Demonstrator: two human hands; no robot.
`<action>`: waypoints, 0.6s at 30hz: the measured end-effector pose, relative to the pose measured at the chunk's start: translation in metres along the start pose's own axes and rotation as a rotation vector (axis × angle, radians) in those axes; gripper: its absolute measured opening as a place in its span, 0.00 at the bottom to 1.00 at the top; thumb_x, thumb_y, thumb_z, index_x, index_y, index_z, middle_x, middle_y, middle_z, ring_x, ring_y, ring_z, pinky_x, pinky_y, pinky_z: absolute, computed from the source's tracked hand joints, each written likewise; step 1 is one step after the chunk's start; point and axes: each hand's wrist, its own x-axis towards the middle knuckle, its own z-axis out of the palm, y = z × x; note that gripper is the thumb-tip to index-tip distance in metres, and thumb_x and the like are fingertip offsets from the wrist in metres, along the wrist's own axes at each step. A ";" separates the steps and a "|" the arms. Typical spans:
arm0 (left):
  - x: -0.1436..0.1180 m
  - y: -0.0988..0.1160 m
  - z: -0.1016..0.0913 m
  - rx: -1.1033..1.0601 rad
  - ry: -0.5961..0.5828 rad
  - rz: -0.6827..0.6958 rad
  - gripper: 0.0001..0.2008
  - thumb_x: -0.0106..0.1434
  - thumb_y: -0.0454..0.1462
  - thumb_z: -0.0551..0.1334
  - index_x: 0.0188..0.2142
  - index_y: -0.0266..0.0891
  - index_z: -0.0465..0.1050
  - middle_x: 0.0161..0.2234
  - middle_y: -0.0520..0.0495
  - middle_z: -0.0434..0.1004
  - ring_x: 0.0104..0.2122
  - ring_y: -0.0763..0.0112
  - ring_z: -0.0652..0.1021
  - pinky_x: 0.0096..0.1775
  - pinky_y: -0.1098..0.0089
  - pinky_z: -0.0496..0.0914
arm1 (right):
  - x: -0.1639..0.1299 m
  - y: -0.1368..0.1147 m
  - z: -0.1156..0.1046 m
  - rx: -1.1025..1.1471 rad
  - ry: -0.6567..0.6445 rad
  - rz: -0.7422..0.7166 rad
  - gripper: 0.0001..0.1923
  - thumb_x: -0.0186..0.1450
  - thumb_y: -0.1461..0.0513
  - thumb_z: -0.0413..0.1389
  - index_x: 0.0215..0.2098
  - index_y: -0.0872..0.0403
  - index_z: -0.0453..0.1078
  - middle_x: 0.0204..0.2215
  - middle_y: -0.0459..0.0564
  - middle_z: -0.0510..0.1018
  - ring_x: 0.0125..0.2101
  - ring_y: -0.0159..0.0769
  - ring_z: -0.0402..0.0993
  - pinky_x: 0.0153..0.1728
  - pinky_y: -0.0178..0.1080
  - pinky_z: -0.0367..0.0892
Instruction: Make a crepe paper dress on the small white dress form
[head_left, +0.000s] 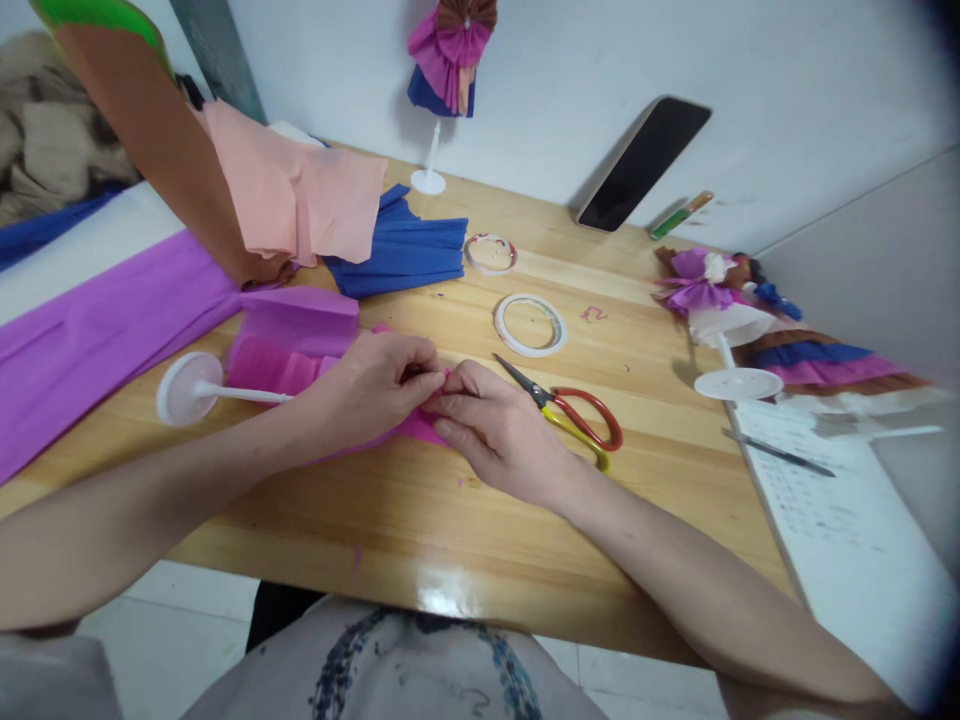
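Observation:
My left hand is closed, thumb and fingers pinching a piece of bright pink crepe paper over the middle of the table. Fingertips of my right hand press on the same paper from the other side, nearly meeting the left ones. Most of the pinched part is hidden by the fingers. A white stand lies tipped over, its stem passing behind my left wrist. Behind that wrist lie sheets of purple and pink paper. Scissors with red and yellow handles rest slightly open beside my right hand.
Tape rolls lie beyond the scissors. Blue paper, peach paper and a brown sheet fill the left. A paper dress on a stand and a phone are at the wall. A pen lies right.

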 end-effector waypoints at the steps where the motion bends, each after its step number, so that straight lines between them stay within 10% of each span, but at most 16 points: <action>1: 0.000 0.000 0.000 -0.005 0.013 0.005 0.08 0.62 0.34 0.58 0.27 0.36 0.73 0.24 0.51 0.74 0.27 0.71 0.72 0.30 0.71 0.63 | 0.000 -0.001 -0.001 -0.003 -0.009 0.000 0.12 0.69 0.63 0.52 0.44 0.56 0.76 0.37 0.55 0.75 0.39 0.40 0.72 0.40 0.43 0.71; 18: -0.011 0.002 -0.012 -0.041 0.089 -0.082 0.11 0.60 0.31 0.54 0.38 0.36 0.75 0.35 0.45 0.80 0.35 0.66 0.78 0.38 0.65 0.71 | -0.002 0.004 0.000 -0.001 0.012 -0.006 0.13 0.67 0.68 0.51 0.45 0.54 0.76 0.36 0.53 0.73 0.37 0.39 0.70 0.37 0.41 0.69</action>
